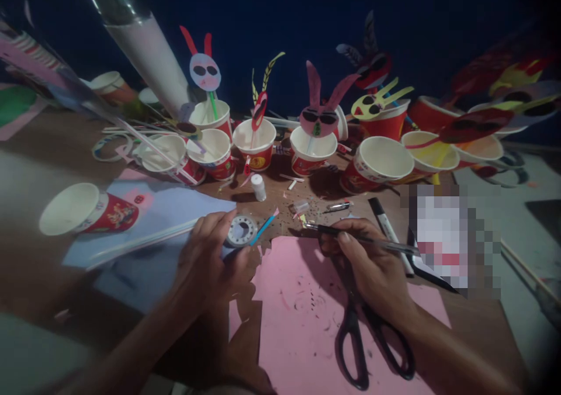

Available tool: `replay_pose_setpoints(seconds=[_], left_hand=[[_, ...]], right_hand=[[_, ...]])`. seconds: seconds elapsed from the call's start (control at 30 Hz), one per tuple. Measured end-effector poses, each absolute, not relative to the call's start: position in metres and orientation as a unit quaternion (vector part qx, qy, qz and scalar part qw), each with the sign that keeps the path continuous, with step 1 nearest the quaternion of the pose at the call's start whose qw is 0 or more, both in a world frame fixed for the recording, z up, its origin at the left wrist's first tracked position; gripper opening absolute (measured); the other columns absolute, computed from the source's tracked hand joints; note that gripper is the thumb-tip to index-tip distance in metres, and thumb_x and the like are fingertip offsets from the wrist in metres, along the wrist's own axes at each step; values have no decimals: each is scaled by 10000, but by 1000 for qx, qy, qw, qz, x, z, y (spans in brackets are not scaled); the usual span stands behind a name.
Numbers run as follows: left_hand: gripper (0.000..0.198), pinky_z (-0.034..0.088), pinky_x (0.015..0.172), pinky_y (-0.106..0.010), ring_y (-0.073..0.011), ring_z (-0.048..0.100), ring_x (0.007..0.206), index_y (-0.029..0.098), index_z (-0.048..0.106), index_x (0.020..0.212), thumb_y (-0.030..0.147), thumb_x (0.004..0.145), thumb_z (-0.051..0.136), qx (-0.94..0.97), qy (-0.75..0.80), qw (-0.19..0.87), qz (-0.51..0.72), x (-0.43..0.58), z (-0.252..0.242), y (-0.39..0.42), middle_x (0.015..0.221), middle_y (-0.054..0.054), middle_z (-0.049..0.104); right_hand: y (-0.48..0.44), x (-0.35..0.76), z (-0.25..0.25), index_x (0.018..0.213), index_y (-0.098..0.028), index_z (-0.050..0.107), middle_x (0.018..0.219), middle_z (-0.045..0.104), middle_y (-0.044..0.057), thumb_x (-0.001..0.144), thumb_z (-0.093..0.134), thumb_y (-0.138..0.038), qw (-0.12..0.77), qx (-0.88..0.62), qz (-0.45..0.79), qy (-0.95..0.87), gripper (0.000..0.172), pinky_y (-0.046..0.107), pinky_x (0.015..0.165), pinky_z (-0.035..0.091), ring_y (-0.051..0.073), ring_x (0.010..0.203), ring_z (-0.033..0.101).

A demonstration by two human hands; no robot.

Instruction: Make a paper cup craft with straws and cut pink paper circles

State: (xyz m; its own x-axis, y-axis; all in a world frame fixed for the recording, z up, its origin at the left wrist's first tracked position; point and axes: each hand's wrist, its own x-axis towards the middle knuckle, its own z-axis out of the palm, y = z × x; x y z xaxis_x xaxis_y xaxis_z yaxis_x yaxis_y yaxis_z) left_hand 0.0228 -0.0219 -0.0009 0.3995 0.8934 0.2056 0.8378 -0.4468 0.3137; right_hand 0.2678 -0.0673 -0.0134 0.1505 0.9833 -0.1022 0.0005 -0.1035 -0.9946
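My left hand (210, 260) pinches a small roll of tape (241, 230) at its fingertips, and a thin blue straw piece (263, 228) lies just beyond it. My right hand (368, 260) grips a slim black pen (350, 234) whose tip points left over the table. Below that hand, black-handled scissors (363, 336) lie on a sheet of pink paper (302, 319) with ragged cut edges. The scissor blades are hidden under my right hand.
Red paper cups (254, 144) stand in an arc at the back, several carrying paper masks on sticks. A white glue bottle (258, 187) and scraps sit on the brown table (280, 199). A black marker (385, 225) lies right; blue paper (153, 225) and a toppled cup (87, 208) lie left.
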Motion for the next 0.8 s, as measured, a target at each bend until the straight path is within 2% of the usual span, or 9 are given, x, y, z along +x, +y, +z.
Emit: replay_pose_setpoints(seconds=[0.17, 0.27, 0.37, 0.43, 0.53, 0.7, 0.8], left_hand=[[526, 387, 905, -414, -267, 452, 1065, 144, 402, 1214, 243, 720, 556, 813, 558, 92, 139, 26, -6, -20, 1157, -119, 497], [447, 382, 920, -396, -242, 451, 1081, 183, 445, 1166, 224, 737, 564, 807, 541, 89, 220, 25, -2, -24, 1183, -99, 481], [255, 424, 857, -338, -189, 510, 975, 205, 532, 1027, 173, 774, 530, 819, 488, 126, 274, 29, 6, -28, 1042, -60, 559], [203, 440, 810, -317, -177, 523, 925, 204, 562, 988, 164, 806, 480, 842, 455, 170, 234, 37, 13, -27, 965, -53, 586], [230, 439, 810, -339, -196, 517, 943, 196, 575, 1019, 202, 823, 456, 867, 444, 195, 118, 52, 22, -23, 983, -62, 580], [205, 429, 831, -387, -248, 472, 1040, 180, 584, 957, 280, 800, 499, 890, 434, 133, 40, 69, 25, -19, 1109, -75, 530], [172, 425, 834, -393, -252, 473, 1048, 180, 587, 924, 238, 805, 477, 897, 425, 116, 33, 72, 21, -18, 1112, -80, 530]], right_hand=[[-68, 269, -17, 956, -244, 544, 768, 596, 3, 851, 509, -299, 479, -577, 444, -489, 124, 271, 590, 471, 137, 649, 580], [-68, 269, -17, 957, -241, 548, 734, 577, 1, 854, 500, -291, 450, -588, 399, -540, 125, 286, 592, 450, 144, 643, 564], [-68, 268, -15, 949, -237, 551, 720, 570, 1, 851, 501, -274, 446, -583, 361, -575, 117, 296, 609, 430, 151, 657, 546], [-68, 267, -14, 948, -234, 549, 717, 564, 2, 854, 493, -272, 451, -577, 357, -580, 116, 301, 623, 425, 154, 668, 538], [-70, 266, -12, 953, -232, 538, 733, 555, 3, 862, 478, -282, 460, -571, 375, -568, 120, 306, 635, 425, 154, 684, 535], [-71, 264, -8, 972, -241, 516, 773, 561, 1, 865, 482, -291, 498, -551, 414, -526, 123, 301, 637, 459, 143, 688, 552], [-69, 263, -7, 968, -230, 515, 766, 562, 0, 861, 485, -307, 514, -544, 428, -506, 135, 293, 620, 478, 137, 671, 553]])
